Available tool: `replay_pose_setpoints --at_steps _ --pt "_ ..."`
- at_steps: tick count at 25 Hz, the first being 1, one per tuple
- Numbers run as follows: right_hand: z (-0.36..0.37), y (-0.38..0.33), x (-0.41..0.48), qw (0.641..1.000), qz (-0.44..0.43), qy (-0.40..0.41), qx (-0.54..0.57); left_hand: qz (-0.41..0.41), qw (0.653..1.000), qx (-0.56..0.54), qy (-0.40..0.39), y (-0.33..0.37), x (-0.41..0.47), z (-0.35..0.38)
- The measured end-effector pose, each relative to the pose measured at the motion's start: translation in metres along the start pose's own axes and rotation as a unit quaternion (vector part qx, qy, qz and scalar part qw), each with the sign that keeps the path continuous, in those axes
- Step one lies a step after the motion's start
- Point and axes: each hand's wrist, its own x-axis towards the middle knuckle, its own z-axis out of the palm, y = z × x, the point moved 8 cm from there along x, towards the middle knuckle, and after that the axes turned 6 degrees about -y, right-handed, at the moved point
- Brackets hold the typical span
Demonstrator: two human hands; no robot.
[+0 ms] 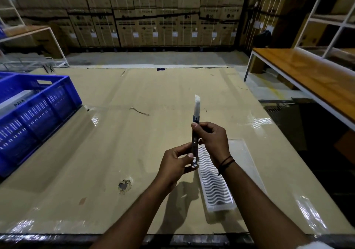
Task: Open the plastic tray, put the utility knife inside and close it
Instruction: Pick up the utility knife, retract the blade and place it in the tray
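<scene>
The utility knife [196, 114] is held upright above the table, its pale blade extended and pointing away from me. My left hand [175, 165] pinches the lower end of the grey handle. My right hand [212, 140] wraps the upper part of the handle, thumb near the blade base. Under my right wrist lies the clear plastic tray [215, 183], long and narrow with a wavy ribbed insert. A clear flat panel [242, 152], probably its lid, lies beside it on the right.
The table is covered with taped cardboard [134, 133]. A blue plastic crate [36, 112] stands at the left edge with a white box inside. A wooden bench [307, 76] runs along the right. Stacked cartons fill the back wall.
</scene>
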Motion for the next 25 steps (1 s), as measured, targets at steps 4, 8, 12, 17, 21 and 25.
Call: replay_pose_setpoints --at_steps 4,8,12,17,21,25 --pt "-0.006 0.003 0.006 1.000 0.005 0.004 0.027 -0.066 0.994 -0.080 -0.035 -0.007 0.004 0.010" --pt "-0.007 0.004 0.009 0.997 0.014 -0.003 0.079 -0.150 0.956 -0.221 -0.117 -0.017 0.000 0.025" --pt "-0.003 -0.003 0.008 0.995 0.010 -0.025 0.094 -0.158 0.929 -0.310 -0.123 -0.020 -0.004 0.025" --pt "-0.003 -0.001 0.005 0.996 0.018 -0.021 0.090 -0.147 0.931 -0.318 -0.105 -0.017 -0.003 0.026" --pt "-0.001 0.003 0.000 0.993 0.027 -0.042 0.108 -0.129 0.946 -0.283 -0.090 -0.013 -0.003 0.023" --pt "0.000 0.007 -0.009 0.991 0.030 -0.063 0.114 -0.061 0.982 -0.170 -0.058 -0.004 0.002 0.019"
